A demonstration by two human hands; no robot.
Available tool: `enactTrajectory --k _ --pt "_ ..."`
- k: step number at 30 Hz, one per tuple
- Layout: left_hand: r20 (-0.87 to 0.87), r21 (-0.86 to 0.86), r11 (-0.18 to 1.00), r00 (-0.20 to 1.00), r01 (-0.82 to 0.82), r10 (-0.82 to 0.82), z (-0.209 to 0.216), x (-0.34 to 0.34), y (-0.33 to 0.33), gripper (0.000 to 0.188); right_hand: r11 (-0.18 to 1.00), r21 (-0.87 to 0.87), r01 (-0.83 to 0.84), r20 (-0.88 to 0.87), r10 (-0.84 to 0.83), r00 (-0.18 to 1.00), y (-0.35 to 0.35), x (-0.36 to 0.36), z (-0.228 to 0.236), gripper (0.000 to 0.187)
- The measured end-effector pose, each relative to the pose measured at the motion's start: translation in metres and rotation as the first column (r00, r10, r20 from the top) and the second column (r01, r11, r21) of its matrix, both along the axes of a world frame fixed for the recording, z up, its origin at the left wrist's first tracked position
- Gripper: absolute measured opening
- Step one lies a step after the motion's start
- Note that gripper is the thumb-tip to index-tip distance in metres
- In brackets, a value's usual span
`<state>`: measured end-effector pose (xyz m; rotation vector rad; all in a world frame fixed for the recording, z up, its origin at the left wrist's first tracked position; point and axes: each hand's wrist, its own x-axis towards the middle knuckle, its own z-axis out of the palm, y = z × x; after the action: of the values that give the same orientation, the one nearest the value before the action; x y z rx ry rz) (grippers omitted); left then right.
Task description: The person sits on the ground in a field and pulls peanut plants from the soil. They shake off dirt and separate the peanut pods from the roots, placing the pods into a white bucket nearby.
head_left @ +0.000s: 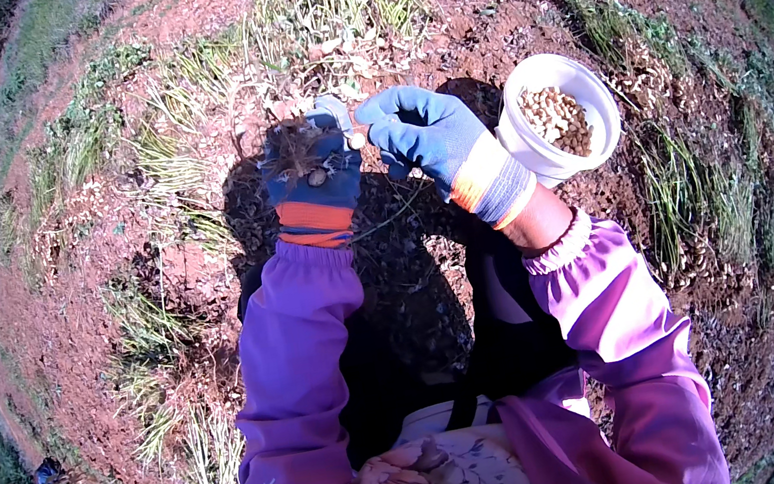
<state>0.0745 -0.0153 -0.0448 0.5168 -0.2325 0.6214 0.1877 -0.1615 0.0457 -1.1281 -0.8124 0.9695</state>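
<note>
My left hand [313, 168], in a blue glove with an orange cuff, is closed around a clump of dry peanut roots [297, 150], with fine strands spreading over the palm. At its thumb tip shows a pale peanut pod [357, 140]. My right hand [429, 134], gloved the same way, meets the left thumb with its fingers curled in a pinch at that pod. The right fingertips partly hide one another. Just right of my right wrist stands a white bucket [603, 122], tilted in view, with shelled-looking tan peanuts [555, 119] partly filling it.
Pulled peanut plants [331, 13] lie heaped on the reddish soil ahead. More stems lie in rows on the left [213, 452] and right [672, 187]. Loose pods are scattered at the right. Two distant people [51, 483] are at the far left edge.
</note>
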Motion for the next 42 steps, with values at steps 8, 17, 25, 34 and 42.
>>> enactTrajectory --k 8,17,25,34,42 --pt "-0.373 0.766 0.601 0.603 -0.228 0.705 0.008 0.008 -0.023 0.038 0.99 -0.007 0.142 0.314 -0.132 0.94 0.012 -0.011 -0.018 0.01" --pt "-0.371 0.159 0.839 0.756 -0.52 0.539 0.004 0.012 -0.022 0.035 0.945 -0.052 0.323 0.572 -0.237 0.786 0.009 -0.02 -0.01 0.024" --pt "-0.453 -0.149 0.851 0.8 -0.503 0.393 0.049 0.015 -0.049 0.028 0.966 -0.063 0.249 0.265 -0.224 0.938 0.021 -0.008 -0.036 0.026" --pt "-0.459 -0.198 0.815 0.786 -0.545 0.414 0.036 0.016 -0.039 0.022 0.9 -0.103 0.423 0.643 -0.264 0.719 0.017 0.005 -0.019 0.018" --pt "-0.34 -0.208 0.947 0.926 -0.244 0.164 0.035 0.007 -0.036 0.026 0.874 -0.268 0.406 0.391 -0.286 0.875 0.019 0.024 -0.029 0.013"
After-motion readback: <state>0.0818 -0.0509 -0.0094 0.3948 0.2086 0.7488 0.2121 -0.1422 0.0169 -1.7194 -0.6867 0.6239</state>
